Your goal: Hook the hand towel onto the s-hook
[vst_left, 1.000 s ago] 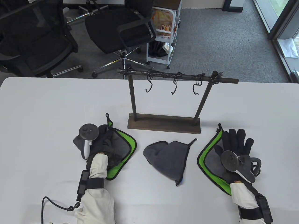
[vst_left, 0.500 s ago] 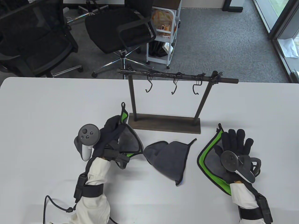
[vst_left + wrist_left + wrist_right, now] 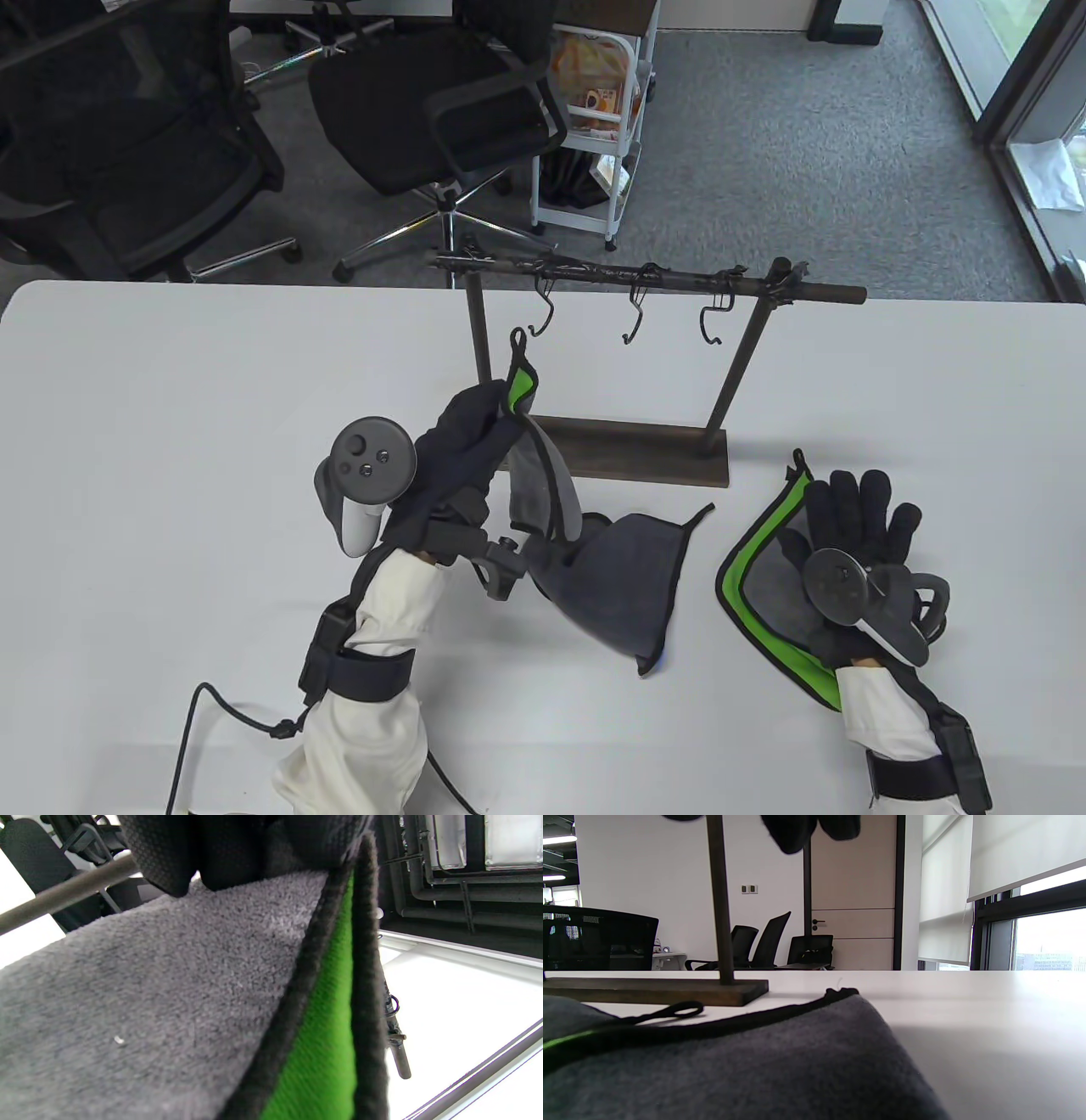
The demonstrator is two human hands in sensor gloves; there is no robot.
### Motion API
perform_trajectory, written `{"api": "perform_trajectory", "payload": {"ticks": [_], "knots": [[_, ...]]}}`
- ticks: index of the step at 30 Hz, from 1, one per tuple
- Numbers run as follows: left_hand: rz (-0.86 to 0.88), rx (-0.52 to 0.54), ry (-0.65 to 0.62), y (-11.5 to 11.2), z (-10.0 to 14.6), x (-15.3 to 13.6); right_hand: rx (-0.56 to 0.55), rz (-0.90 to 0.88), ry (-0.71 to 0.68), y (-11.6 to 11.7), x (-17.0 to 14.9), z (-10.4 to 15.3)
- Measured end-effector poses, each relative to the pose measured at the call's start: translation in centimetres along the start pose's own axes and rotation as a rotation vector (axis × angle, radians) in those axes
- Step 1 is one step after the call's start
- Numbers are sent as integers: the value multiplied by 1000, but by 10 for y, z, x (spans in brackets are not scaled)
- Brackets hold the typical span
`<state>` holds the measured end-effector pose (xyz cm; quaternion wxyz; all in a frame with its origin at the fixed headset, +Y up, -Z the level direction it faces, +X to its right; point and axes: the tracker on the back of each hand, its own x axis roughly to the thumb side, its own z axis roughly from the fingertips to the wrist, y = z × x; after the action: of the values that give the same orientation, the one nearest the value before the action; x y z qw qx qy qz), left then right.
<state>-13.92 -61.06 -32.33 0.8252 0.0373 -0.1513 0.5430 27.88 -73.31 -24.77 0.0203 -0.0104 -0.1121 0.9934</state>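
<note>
My left hand (image 3: 475, 424) grips a grey hand towel with green trim (image 3: 530, 475) near its corner and holds it up off the table. The towel's black loop (image 3: 518, 340) sits just below and left of the leftmost s-hook (image 3: 543, 314) on the wooden rack (image 3: 594, 441). In the left wrist view the towel (image 3: 169, 1005) fills the frame under my fingers (image 3: 169, 853). My right hand (image 3: 857, 535) lies flat with fingers spread on a second green-trimmed towel (image 3: 755, 577), which the right wrist view (image 3: 734, 1065) shows too.
A third grey towel (image 3: 619, 569) lies on the table between my hands. Two more s-hooks (image 3: 632, 318) (image 3: 708, 323) hang on the rack's bar. Office chairs (image 3: 441, 110) and a white trolley (image 3: 594, 110) stand beyond the table's far edge.
My left hand has lifted its towel off the table and carried it up and to the right, toward the leftmost hook. My right hand has not moved.
</note>
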Motion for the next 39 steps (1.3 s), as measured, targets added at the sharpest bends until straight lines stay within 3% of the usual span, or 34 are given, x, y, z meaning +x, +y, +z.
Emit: {"api": "perform_trajectory", "payload": {"ticks": [39], "knots": [[-58,15,171,-17,-24,-33,6,-8,-6,2,-2,0]]}}
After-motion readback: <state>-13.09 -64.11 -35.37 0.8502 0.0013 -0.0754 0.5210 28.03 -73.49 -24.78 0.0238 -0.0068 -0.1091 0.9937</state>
